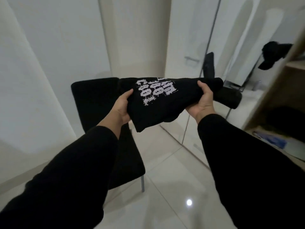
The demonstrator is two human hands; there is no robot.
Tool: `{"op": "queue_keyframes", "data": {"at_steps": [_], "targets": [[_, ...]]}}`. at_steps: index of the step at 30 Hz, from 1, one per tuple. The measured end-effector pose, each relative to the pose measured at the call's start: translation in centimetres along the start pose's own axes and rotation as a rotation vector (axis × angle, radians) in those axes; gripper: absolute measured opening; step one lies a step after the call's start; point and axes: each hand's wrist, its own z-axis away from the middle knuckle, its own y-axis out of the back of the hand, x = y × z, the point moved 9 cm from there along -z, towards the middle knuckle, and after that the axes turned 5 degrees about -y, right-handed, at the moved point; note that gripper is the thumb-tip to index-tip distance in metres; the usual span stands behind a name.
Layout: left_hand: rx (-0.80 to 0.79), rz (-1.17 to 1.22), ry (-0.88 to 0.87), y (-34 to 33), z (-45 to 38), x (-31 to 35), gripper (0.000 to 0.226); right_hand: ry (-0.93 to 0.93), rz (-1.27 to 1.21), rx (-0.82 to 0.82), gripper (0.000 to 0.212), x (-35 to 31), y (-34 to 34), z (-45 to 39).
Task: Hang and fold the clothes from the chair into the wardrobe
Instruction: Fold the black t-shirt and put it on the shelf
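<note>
Hands hold the folded black garment (158,103) in the air, above the black chair (97,103) and in front of the open wardrobe (279,76) on the right. The left hand (123,106) holds the left edge, thumb on top and fingers hidden below the cloth. The right hand (202,101) does the same at the right edge, so each grip is pinching the garment between thumb and fingers. The white print (156,91) faces up.

I judge that the step in hand is to carry this folded piece to a shelf. To do it well, both hands should stay level and keep the fold flat, because the lower corner already hangs down a little and may open. It is better to slide the piece onto the shelf with the folded edge first, then pull the fingers out from below.

In the wardrobe, a lower compartment holds something dark (285,123), and below it lies a blue and white thing (272,141); I cannot tell what they are. The chair seat shows no other clothes.
</note>
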Motion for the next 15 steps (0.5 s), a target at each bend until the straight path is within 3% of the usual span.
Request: {"op": "queue_keyframes", "data": {"at_steps": [15], "targets": [[-0.360,-0.131,0.284,-29.5,-8.1,-16.9,0.031,0.314,-0.141,0.402,0.035,-21.3,23.9,3.1]]}}
